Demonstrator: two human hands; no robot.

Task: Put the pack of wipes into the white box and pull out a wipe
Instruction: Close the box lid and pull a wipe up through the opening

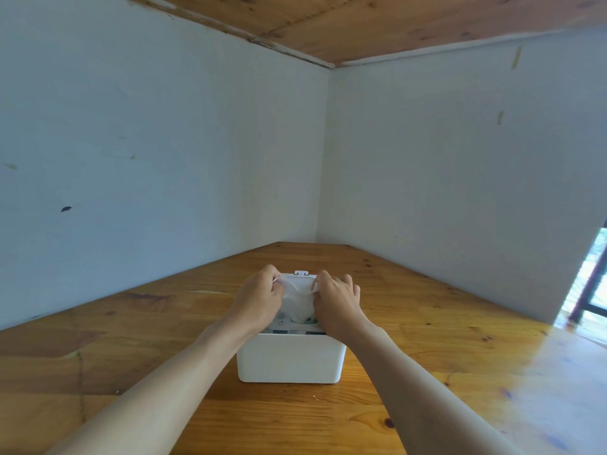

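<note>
The pack (290, 323) sits inside the box (290, 359) on the bench (427, 356), and both hands — left (259, 298), right (338, 298) — pinch a wipe (297, 302) above it, which probably needs a steady upward pull next.

Wooden table (427, 323); pale walls (164, 159); wood ceiling (361, 21); window (591, 284) far right.

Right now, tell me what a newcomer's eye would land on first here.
First, the two bare hands meeting at the centre: the left hand and right hand each pinch an upper edge of a white wipe rising from the white box. The box sits on a glossy wooden table set into a corner of pale walls. A small lid latch shows at the box's far edge.
</note>
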